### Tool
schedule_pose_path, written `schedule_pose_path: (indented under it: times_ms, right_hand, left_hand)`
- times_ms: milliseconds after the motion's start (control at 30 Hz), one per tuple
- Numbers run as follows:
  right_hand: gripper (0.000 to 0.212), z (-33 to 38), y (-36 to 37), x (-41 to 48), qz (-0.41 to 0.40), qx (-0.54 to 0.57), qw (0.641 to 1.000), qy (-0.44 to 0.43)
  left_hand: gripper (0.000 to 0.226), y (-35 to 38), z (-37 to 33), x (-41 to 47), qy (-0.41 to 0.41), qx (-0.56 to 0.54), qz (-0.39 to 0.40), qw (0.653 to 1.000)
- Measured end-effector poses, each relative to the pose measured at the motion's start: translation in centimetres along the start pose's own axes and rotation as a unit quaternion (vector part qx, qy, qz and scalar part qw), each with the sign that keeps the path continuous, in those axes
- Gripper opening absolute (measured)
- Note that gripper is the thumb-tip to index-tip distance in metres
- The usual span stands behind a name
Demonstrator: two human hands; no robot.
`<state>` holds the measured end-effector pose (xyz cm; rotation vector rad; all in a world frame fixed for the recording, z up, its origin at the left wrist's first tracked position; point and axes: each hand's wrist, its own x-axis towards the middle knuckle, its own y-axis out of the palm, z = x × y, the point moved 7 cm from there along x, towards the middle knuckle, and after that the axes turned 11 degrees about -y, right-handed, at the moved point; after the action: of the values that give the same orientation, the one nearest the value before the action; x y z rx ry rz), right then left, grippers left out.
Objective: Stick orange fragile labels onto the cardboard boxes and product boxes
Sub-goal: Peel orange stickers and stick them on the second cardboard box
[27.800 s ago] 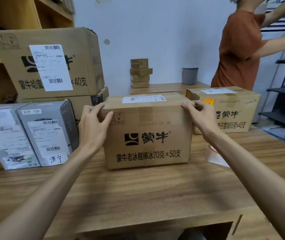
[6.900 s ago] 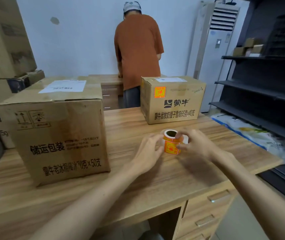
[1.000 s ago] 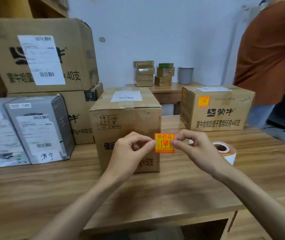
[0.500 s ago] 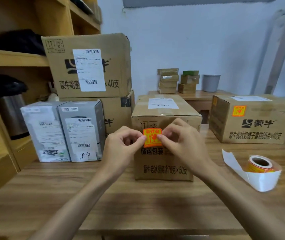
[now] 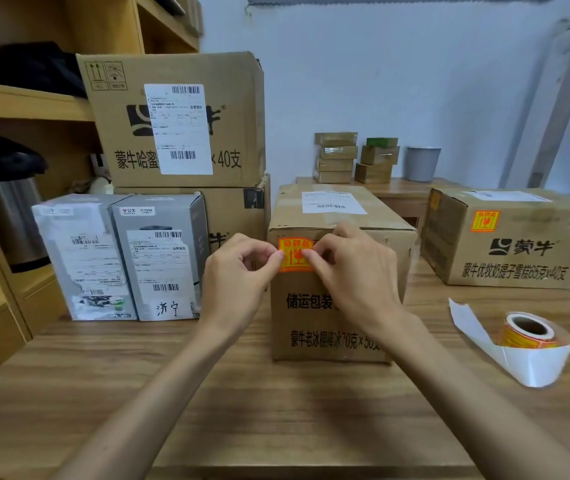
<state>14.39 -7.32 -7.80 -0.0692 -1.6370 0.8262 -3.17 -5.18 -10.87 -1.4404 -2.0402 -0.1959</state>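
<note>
Over the desk (image 5: 276, 410), my left hand (image 5: 238, 275) and right hand (image 5: 352, 268) pinch the orange fragile label (image 5: 295, 262) onto the cardboard box (image 5: 328, 323); smoothing it flat probably follows.

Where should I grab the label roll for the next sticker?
Take the roll by its round outer wall, coming down from above and from the right. It stands on end with its core opening upward. The loose backing tail trails to its left and wraps across the front, so those sides are cluttered.

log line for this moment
left hand: pinches square orange fragile label | right hand: pinches same label | where: upper front of brown cardboard box | orange label roll: lying on wooden table
</note>
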Motion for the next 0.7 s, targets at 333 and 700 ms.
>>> schedule_pose_path:
  times_ms: [333, 700]
  right_hand:
    - [0.036, 0.9, 0.0, 0.6, -0.03, -0.093, 0.995, -0.028]
    - [0.057, -0.9, 0.2, 0.9, -0.032, -0.117, 0.991, -0.064]
  left_hand:
    - [0.011, -0.1, -0.3, 0.3, 0.044, 0.074, -0.041, 0.995]
    - [0.06, -0.2, -0.8, 1.6, 0.088, 0.102, 0.022, 0.991]
